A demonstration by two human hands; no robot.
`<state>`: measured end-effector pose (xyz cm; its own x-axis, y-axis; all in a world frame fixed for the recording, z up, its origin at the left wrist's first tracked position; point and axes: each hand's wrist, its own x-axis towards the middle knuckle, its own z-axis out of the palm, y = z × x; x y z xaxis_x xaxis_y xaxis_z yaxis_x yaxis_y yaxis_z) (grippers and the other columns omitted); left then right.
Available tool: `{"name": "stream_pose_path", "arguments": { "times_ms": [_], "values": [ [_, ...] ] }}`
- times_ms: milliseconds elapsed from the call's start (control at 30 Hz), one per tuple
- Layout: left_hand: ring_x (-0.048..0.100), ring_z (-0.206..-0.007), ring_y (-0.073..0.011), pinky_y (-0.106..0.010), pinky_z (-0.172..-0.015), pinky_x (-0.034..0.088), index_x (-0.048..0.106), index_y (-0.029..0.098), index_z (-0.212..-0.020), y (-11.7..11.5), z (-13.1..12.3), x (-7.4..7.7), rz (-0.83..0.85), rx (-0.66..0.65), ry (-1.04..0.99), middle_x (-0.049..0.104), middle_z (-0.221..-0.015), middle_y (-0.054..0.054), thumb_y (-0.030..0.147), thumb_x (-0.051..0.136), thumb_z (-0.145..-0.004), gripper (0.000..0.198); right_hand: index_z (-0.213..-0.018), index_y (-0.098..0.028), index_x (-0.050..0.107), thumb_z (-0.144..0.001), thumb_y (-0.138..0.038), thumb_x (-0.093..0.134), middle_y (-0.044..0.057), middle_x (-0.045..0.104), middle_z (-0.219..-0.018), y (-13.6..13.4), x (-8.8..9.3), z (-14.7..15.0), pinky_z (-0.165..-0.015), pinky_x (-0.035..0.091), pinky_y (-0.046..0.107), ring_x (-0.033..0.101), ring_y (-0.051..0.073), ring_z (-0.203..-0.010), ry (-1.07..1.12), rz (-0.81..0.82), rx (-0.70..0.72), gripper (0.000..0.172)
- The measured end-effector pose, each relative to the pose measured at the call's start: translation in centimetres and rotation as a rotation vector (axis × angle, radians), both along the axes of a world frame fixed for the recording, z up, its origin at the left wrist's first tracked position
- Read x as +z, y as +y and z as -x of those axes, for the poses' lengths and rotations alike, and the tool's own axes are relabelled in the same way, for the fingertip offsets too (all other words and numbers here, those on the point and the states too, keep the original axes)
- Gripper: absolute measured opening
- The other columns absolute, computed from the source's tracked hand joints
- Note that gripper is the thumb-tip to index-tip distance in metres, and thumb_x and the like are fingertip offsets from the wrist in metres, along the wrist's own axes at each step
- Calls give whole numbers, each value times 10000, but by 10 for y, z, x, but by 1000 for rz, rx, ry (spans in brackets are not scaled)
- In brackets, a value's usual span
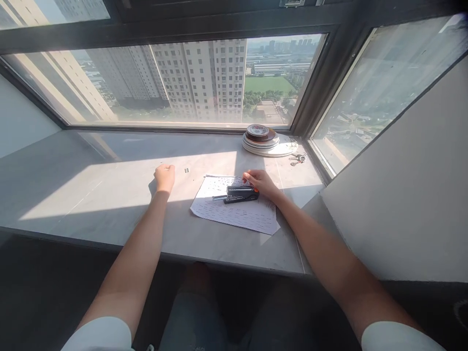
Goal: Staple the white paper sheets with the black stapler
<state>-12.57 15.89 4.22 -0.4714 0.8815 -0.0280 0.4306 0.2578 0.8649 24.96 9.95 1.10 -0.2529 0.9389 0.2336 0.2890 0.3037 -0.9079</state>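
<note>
My left hand (165, 178) is closed in a fist on the grey sill, left of the papers; anything inside it is hidden. My right hand (259, 180) rests at the upper right of the papers, its fingers curled together just beyond a black stapler (241, 193). Whether those fingers pinch something small I cannot tell. The stapler lies on the papers with its jaws apart and a metal part sticking out to the left; an orange bit shows at its rear. Beneath it are handwritten sheets of paper (234, 217). A small staple strip (186, 170) lies between my hands.
Stacked plates (260, 141) stand at the back right by the window, with a bunch of keys (299, 159) beside them. The stone sill (109, 195) ends at a front edge above my legs. A white wall (402, 185) bounds the right side.
</note>
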Motion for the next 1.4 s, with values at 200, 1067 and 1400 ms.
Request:
{"name": "stream_pose_path", "arguments": {
  "times_ms": [200, 1067, 1400],
  "values": [
    [643, -1022, -354, -367, -795, 427, 448, 244, -678, 5, -37, -18, -104, -28, 243, 621, -767, -95, 268, 845, -726, 400, -788, -184, 693, -973, -713, 537, 12, 582, -693, -2, 2, 0, -553, 370, 274, 460, 121, -578, 6, -22, -11, 582],
    [403, -530, -115, -239, -459, 270, 672, 186, -688, -32, -84, -7, -69, -1054, -331, 518, -614, -16, 262, 758, -890, 232, -1194, -230, 723, -891, -335, 738, 94, 747, -1090, -17, 1, 5, -849, 484, 392, 660, 260, -961, -387, -376, 38, 321],
    [365, -582, -147, -300, -567, 251, 595, 202, -580, -30, -89, -10, -135, -1122, -171, 511, -601, -9, 124, 740, -835, 303, -1182, -217, 714, -902, -341, 727, 86, 725, -1019, -18, 5, 8, -803, 447, 367, 623, 241, -898, -433, -349, 79, 307]
  ]
}}
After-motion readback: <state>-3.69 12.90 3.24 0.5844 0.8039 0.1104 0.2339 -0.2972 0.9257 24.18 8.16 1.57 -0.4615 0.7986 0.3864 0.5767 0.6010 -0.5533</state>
